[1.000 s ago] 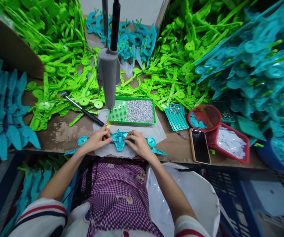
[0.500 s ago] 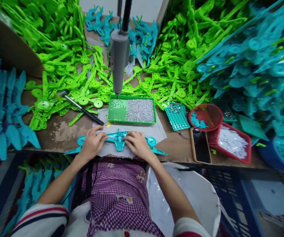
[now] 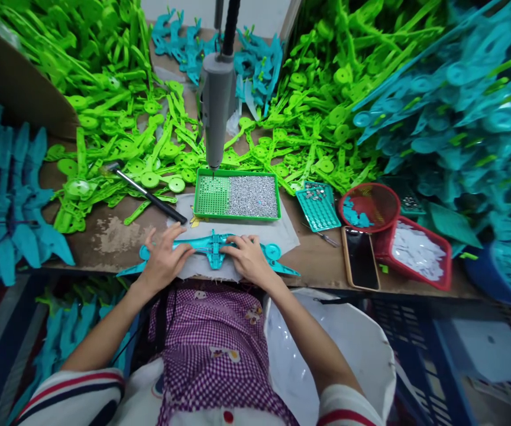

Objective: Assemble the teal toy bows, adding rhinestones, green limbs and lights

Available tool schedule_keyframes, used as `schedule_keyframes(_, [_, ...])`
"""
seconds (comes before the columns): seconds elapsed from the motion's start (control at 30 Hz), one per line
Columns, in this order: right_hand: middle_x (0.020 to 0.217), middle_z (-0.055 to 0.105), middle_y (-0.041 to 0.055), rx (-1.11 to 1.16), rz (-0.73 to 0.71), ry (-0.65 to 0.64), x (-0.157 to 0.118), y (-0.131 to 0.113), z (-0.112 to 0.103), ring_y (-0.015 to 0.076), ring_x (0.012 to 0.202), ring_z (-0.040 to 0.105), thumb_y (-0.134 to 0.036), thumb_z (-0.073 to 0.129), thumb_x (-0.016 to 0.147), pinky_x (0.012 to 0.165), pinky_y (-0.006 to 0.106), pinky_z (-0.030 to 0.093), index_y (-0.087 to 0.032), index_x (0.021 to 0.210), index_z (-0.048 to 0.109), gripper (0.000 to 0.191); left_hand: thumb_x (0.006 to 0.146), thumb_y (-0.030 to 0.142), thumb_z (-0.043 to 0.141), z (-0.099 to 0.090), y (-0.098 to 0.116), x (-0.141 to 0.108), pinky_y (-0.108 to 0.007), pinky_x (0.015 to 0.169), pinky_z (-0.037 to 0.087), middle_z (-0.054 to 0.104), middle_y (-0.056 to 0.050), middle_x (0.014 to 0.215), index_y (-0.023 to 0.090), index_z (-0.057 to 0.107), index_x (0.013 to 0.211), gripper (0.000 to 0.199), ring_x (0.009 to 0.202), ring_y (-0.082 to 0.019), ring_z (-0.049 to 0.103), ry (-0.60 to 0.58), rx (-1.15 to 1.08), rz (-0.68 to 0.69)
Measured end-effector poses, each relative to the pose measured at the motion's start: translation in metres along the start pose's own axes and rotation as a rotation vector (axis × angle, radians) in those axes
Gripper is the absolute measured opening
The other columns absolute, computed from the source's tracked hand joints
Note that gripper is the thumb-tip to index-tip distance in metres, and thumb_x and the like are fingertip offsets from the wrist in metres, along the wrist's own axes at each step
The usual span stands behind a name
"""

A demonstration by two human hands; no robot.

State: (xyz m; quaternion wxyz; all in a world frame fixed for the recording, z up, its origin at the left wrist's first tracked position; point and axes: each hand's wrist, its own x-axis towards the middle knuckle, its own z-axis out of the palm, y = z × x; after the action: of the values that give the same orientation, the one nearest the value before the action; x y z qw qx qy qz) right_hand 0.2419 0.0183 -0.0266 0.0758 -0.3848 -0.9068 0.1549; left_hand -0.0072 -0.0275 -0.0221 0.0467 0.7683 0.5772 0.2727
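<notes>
A long blue plastic part (image 3: 215,249) lies across a white cloth (image 3: 288,231) at the table's front edge. My left hand (image 3: 163,258) is on its left arm, thumb and index finger closed at the part while the other fingers are lifted. My right hand (image 3: 247,257) is closed on the part just right of its centre block. Thin wire seems to run between the left fingertips and the centre. Behind the part stands a green tray (image 3: 197,201) of small silver screws, with a hanging electric screwdriver (image 3: 215,118) above its left half.
A hammer (image 3: 149,195) lies at left. Heaps of green parts (image 3: 326,118) and blue parts (image 3: 472,106) surround the workspace. At right are a teal tray (image 3: 320,207), a phone (image 3: 361,258), a red basket (image 3: 371,204) and a red tray of white pieces (image 3: 447,260).
The left hand's outer fingers have lifted and spread a little. The right fingers have shifted slightly on the part. The view has moved a little; the part has hardly moved.
</notes>
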Motion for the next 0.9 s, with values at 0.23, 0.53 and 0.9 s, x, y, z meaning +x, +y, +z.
schedule_keyframes(0.23, [0.112, 0.066, 0.0087, 0.142, 0.015, 0.165, -0.007, 0.000, -0.008, 0.0222, 0.099, 0.057, -0.026, 0.044, 0.097, 0.086, 0.039, 0.035, -0.024, 0.105, 0.068, 0.025, 0.090, 0.032, 0.060, -0.010, -0.010, -0.009, -0.061, 0.111, 0.006, 0.059, -0.010, 0.127, 0.023, 0.069, 0.079, 0.017, 0.128, -0.034, 0.047, 0.071, 0.091, -0.071])
schedule_keyframes(0.53, [0.093, 0.068, 0.0086, -0.081, 0.481, 0.545, -0.097, -0.043, 0.034, 0.0221, 0.087, 0.061, -0.038, 0.057, 0.091, 0.080, 0.038, 0.039, -0.021, 0.097, 0.063, 0.019, 0.092, 0.036, 0.054, -0.006, -0.021, 0.001, -0.051, 0.104, 0.027, 0.060, -0.013, 0.124, 0.020, 0.067, 0.080, 0.024, 0.120, -0.030, 0.053, -0.012, -0.037, -0.142])
schedule_keyframes(0.9, [0.081, 0.069, 0.0013, 0.535, 0.464, 0.628, -0.038, -0.045, -0.018, 0.0152, 0.071, 0.063, -0.037, 0.055, 0.092, 0.068, 0.027, 0.048, -0.022, 0.091, 0.063, 0.016, 0.092, 0.030, 0.057, -0.013, -0.011, 0.010, -0.053, 0.109, 0.020, 0.067, -0.008, 0.120, 0.024, 0.069, 0.082, 0.017, 0.115, -0.027, 0.060, -0.031, 0.103, 0.185])
